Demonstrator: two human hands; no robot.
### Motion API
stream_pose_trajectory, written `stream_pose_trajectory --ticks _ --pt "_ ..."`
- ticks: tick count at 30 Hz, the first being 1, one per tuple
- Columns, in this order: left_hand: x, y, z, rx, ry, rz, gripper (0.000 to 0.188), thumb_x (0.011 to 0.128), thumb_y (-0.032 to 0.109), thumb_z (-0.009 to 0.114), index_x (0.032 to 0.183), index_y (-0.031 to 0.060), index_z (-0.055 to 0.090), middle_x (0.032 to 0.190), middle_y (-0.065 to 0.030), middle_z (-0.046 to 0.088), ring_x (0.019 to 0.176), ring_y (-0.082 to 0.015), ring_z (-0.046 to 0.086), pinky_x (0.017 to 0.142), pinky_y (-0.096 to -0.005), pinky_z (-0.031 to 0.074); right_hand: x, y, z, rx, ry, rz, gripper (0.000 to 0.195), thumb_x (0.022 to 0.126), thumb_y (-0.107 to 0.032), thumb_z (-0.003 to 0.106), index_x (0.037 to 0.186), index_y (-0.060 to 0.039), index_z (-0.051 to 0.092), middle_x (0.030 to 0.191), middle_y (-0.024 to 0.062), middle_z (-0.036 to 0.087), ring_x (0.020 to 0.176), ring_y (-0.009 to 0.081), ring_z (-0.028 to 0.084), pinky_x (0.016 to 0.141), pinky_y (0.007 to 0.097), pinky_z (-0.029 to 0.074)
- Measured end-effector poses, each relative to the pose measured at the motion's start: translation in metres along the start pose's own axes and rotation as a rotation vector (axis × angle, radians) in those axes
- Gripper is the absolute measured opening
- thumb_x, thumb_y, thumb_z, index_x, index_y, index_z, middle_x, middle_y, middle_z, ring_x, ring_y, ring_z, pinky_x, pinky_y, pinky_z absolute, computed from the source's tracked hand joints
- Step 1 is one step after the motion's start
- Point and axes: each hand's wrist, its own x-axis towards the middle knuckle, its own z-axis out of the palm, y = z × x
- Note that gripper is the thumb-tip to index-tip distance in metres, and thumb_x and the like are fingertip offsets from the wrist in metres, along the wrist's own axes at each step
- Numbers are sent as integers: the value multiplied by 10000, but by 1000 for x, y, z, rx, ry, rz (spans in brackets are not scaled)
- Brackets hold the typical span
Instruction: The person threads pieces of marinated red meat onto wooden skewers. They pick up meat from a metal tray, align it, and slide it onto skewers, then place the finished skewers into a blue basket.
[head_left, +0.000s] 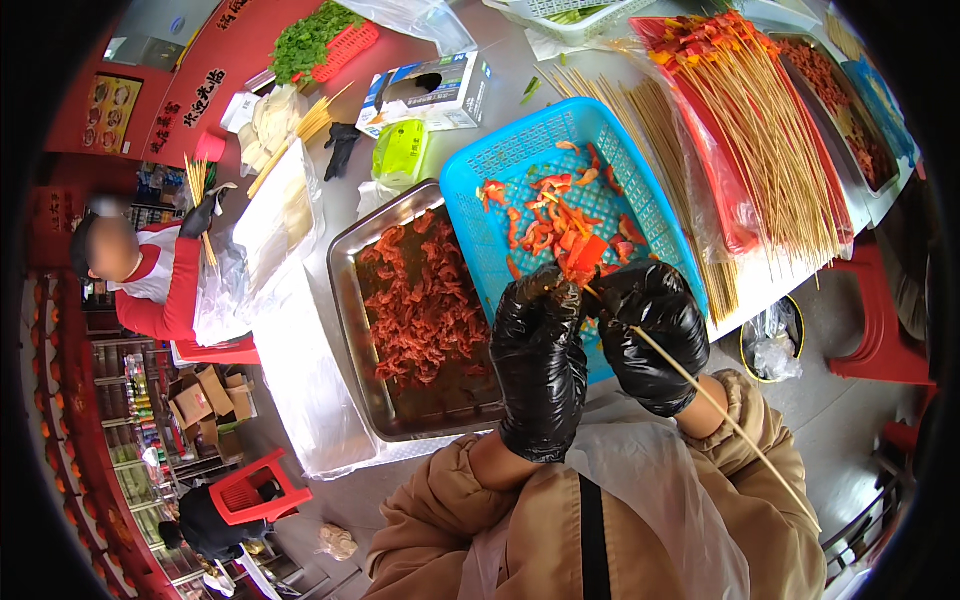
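Note:
My right hand (652, 330), in a black disposable glove, grips a thin bamboo skewer (724, 416). The skewer's long bare end slants down past my right sleeve. My left hand (541, 360), gloved alike, pinches a red pepper piece (585, 256) at the skewer's tip end; the fingertips partly hide what is threaded there. Both hands are over the near end of a blue plastic basket (459, 176) holding cut red pepper strips (544, 229). Left of it, marinated raw meat strips (420, 300) lie in a steel tray (349, 259), close beside my left hand.
Filled skewers (757, 127) lie on a red tray (821, 176) at right, beside bare skewers (660, 142). A second steel tray (892, 176) is beyond. A glove box (469, 90) and tissue pack (400, 152) stand behind. Across the table a person (161, 289) holds skewers.

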Motion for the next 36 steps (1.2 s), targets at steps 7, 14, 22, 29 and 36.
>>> stream_pose_trajectory --ticks 7,14,22,29,36 --pt "4 -16 11 154 -27 18 227 794 -35 576 1015 15 555 937 -30 586 799 -71 528 691 -213 445 -9 19 -4 869 103 365 200 843 -126 515 1003 -23 450 984 66 516 875 101 503 743 211 425" --pt "12 -37 36 285 -83 -49 184 840 -19 511 1009 46 543 922 -16 556 820 -89 528 732 -219 454 5 36 -27 412 334 30 252 670 102 601 871 -29 523 850 135 557 778 251 558 684 308 453" --pt "78 -83 118 419 -428 3 172 807 -5 557 979 -6 556 915 -24 583 819 -94 531 753 -232 438 21 63 -73 854 697 394 259 784 -13 589 1027 -10 499 954 89 563 769 154 535 712 266 438" --pt "195 -151 224 386 -636 272 139 766 -33 577 897 16 580 823 -9 585 751 -97 531 725 -232 444 -29 91 -96 995 475 462 210 820 47 483 1014 -30 463 1027 106 551 909 179 545 791 316 446" --pt "274 -216 278 963 -550 692 96 669 139 653 757 111 626 788 -101 619 773 -288 571 722 -337 443 -38 101 -126 952 613 558 231 801 79 527 999 -26 474 1055 130 545 858 209 570 680 316 480"
